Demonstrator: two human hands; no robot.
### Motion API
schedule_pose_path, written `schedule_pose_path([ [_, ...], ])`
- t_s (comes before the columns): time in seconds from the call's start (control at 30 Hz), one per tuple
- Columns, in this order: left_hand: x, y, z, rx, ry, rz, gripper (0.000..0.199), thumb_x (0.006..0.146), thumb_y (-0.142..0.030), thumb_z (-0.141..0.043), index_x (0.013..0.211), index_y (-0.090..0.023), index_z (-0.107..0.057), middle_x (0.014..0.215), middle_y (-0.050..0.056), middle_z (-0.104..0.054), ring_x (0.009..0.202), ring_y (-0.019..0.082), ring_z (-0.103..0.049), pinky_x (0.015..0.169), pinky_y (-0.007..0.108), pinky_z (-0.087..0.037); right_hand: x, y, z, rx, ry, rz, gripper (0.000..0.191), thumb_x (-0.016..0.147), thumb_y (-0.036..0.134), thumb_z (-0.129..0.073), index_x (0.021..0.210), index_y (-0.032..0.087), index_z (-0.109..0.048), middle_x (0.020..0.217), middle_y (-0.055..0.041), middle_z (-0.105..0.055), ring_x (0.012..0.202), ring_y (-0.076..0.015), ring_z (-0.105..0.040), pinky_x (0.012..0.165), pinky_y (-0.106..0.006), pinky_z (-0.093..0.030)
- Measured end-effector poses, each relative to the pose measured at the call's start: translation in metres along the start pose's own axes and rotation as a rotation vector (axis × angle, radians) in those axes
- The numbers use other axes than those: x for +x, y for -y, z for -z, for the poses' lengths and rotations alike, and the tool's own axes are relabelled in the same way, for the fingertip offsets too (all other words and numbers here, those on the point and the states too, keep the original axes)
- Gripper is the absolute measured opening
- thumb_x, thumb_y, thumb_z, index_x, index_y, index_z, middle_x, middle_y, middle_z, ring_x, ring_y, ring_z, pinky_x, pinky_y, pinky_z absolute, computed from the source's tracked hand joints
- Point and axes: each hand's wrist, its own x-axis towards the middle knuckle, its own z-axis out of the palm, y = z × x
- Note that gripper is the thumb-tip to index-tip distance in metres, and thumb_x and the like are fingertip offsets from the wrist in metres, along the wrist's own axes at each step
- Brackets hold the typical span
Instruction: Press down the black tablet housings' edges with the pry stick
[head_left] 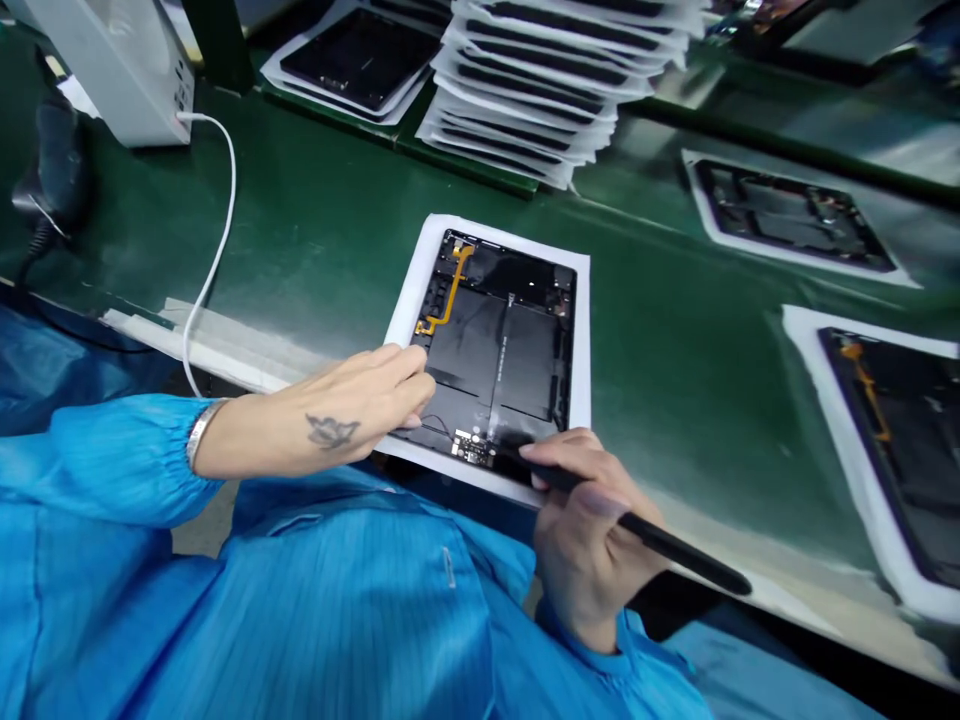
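An opened tablet (pixel 469 340) lies on a white foam sheet (pixel 580 340) at the table's near edge, its inside facing up. Black battery panels, an orange flex cable (pixel 452 290) and a small circuit board (pixel 472 447) show in it. My left hand (pixel 375 405) rests on the tablet's left side with its fingers curled together; whatever they pinch is hidden. My right hand (pixel 592 520) grips a slim black pen-like tool (pixel 675 550), whose front end points at the tablet's lower edge near the circuit board. The tool's tip is too dark to make out.
A tall stack of tablets between foam sheets (pixel 525 110) stands at the back, with another tablet (pixel 364 58) left of it. More opened tablets (pixel 795 215) (pixel 907 430) lie to the right. At left are a white device (pixel 131 70) with its white cable (pixel 229 190) and a black handheld scanner (pixel 56 160).
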Motion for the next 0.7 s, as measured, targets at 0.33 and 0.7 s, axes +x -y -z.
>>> schedule_pose_path([
  [0.33, -0.005, -0.006, -0.011, -0.463, -0.231, 0.174, 0.007, 0.105, -0.026, -0.046, 0.103, -0.021, -0.05, 0.084, -0.003, -0.058, 0.07, 0.009, -0.055, 0.063, 0.021, -0.041, 0.015, 0.03, -0.029, -0.37, 0.328, 0.298, 0.035, 0.105, 0.026, -0.045, 0.138, 0.022, -0.057, 0.097, -0.0077, -0.069, 0.084, -0.0204, -0.062, 0.073, -0.036, -0.048],
  [0.7, -0.013, -0.002, -0.014, -0.505, -0.277, 0.181, 0.022, 0.104, -0.024, -0.05, 0.126, -0.023, -0.045, 0.086, -0.003, -0.06, 0.074, 0.009, -0.06, 0.066, 0.019, -0.047, 0.024, 0.021, -0.054, -0.452, 0.343, 0.28, 0.014, 0.099, 0.014, -0.055, 0.088, 0.017, -0.062, 0.081, -0.0044, -0.061, 0.077, -0.0178, -0.047, 0.068, -0.033, -0.037],
])
